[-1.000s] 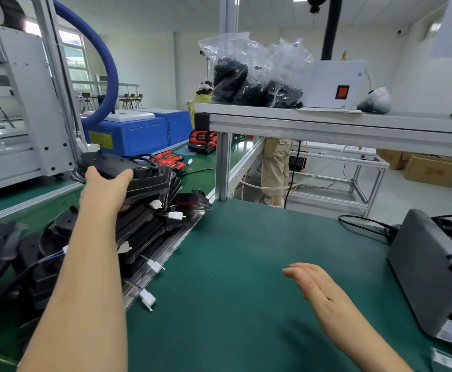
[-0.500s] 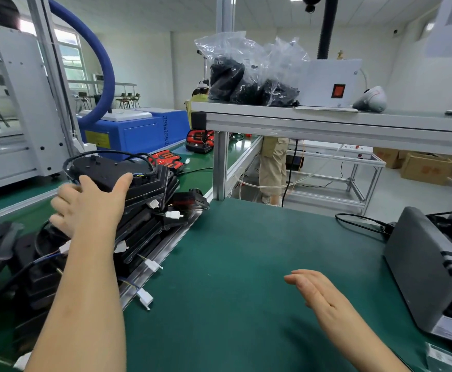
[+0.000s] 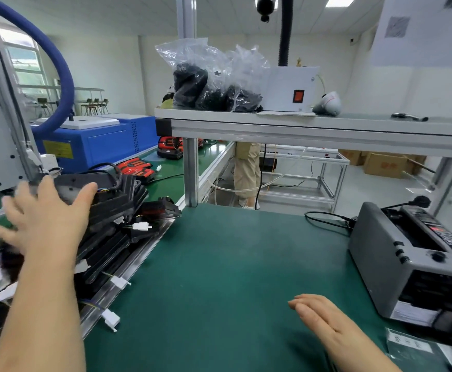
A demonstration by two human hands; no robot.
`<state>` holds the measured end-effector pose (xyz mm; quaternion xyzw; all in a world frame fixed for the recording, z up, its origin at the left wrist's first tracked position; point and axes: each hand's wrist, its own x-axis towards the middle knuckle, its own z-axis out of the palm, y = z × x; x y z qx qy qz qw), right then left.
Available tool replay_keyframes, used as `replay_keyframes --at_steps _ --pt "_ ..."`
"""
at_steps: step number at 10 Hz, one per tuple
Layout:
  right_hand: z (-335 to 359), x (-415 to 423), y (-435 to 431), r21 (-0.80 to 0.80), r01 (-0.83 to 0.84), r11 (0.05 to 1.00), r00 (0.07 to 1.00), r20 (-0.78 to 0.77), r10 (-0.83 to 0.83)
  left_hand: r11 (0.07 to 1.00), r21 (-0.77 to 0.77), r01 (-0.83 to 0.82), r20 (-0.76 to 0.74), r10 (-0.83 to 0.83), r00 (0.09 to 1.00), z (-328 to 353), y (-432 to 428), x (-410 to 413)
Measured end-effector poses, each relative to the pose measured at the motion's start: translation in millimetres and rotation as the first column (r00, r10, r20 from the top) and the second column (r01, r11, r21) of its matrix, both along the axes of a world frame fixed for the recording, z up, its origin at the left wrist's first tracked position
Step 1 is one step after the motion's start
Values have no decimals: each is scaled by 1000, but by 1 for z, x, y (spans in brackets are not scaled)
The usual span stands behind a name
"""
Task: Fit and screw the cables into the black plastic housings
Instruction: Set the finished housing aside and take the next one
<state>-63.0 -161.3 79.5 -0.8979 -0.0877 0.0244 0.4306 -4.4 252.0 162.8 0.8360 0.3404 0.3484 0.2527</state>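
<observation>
Left hand [image 3: 45, 218] newly spread wide over top housing [image 3: 70, 183]; right hand [image 3: 324, 320] flat, empty.

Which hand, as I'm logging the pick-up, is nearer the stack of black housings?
Left. The left hand is spread at the stack of black housings, thumb over the top one; the right hand is above the green mat, well to its right.

Inside a factory assembly workshop: a green-matted workbench [image 3: 232, 264] adjoins a long green conveyor line [image 3: 177, 170] heaped with black plastic housings trailing white-plugged cables [image 3: 117, 208]. Clear plastic bags of black parts [image 3: 211, 79] sit on an aluminium-profile shelf [image 3: 313, 130], a blue metal machine cabinet [image 3: 104, 146] flanks the line, and brown cardboard cartons [image 3: 384, 165] sit on the floor beyond. The grey desktop machine [image 3: 380, 251] at right may be a tape dispenser.
</observation>
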Motion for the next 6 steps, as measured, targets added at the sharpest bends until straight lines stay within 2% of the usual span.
replay_keyframes --at_steps 1,2,3,4,5,6 --pt "-2 -10 -13 -103 15 995 999 -27 -18 994 72 84 -50 -81 995 -6 -3 14" --pt "-6 -25 -21 -174 7 985 1000 1 -7 995 63 75 -46 -72 996 -15 12 33" --pt "-8 -42 -21 -140 7 990 995 100 7 995 -43 95 20 -94 995 -22 31 50" --pt "-10 -52 -16 -303 56 951 959 280 32 985 -103 138 72 -131 989 -29 44 59" --pt "-6 -55 -11 -316 110 942 971 237 -33 990 -33 135 78 -132 988 -37 50 58" --pt "-2 -54 -27 -613 108 783 969 240 55 994 65 90 99 -96 990 -43 56 56"
